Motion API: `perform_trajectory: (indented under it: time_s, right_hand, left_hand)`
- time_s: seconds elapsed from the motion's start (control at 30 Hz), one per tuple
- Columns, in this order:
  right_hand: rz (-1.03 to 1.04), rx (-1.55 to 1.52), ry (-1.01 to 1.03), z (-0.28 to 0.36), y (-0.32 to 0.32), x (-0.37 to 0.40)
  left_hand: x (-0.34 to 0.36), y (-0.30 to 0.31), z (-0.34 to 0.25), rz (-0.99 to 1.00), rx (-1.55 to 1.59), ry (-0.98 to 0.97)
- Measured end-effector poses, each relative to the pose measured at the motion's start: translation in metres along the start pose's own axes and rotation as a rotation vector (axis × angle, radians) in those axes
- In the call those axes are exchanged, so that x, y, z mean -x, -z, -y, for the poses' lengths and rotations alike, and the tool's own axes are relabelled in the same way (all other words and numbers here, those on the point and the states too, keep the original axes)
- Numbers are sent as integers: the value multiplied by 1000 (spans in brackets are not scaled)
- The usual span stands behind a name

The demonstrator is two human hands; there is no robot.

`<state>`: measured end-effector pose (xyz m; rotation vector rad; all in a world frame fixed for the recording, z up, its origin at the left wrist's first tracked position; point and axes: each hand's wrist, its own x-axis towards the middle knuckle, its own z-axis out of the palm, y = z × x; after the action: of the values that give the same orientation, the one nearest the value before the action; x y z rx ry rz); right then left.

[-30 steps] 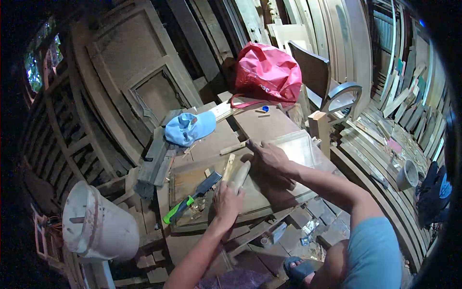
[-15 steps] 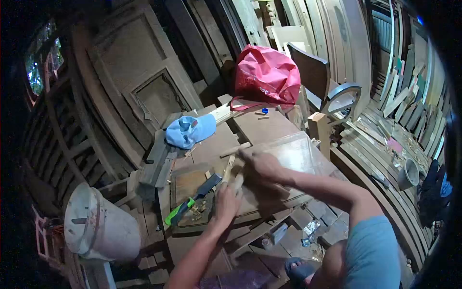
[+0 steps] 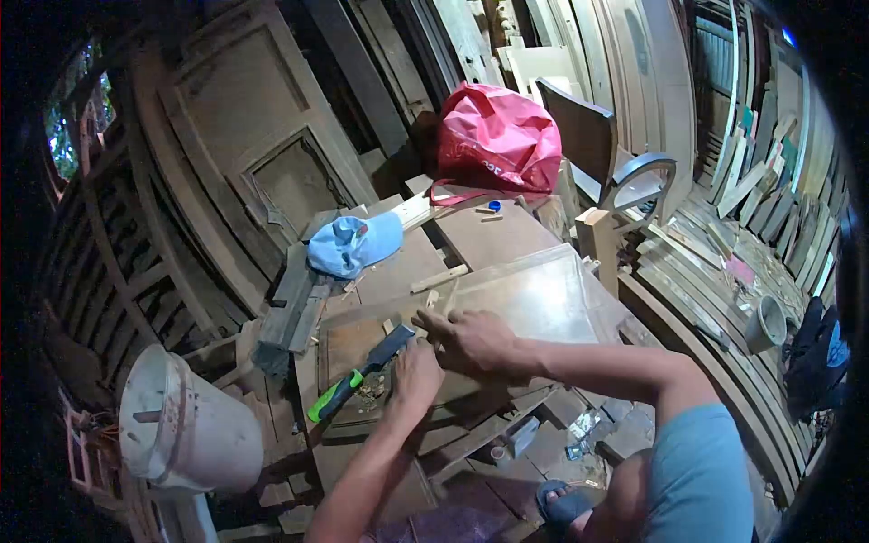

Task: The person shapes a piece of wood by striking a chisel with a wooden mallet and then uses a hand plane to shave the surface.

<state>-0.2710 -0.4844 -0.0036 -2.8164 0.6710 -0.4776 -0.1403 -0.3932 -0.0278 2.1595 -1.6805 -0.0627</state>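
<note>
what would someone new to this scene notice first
Probably the bright pink bag at the far end of the worktable, with a light blue cap lying to its left. Nearer, the green-and-black handle of a chisel-like tool stands out, just left of the two hands close together over the board.

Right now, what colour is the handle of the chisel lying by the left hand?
Bright green and black handle; the head view, the only one, shows it.
</note>
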Motion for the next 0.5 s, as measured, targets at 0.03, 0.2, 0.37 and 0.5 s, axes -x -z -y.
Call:
perform_trajectory:
  time_s: [0.03, 0.2, 0.37, 0.5]
  right_hand:
    - [-34, -31, -11, -4, 9, -2]
    - [-78, -5, -4, -56, -24, -32]
    - [-6, -71, -60, -50, -33, -16]
    - [-127, -212, -174, -43, -25, -7]
  left_hand:
    - [2, -5, 5, -71, -46, -28]
    - [7, -10, 18, -59, -120, -5]
    - [11, 2, -2, -28, -111, 67]
    - [11, -3, -5, -64, -91, 61]
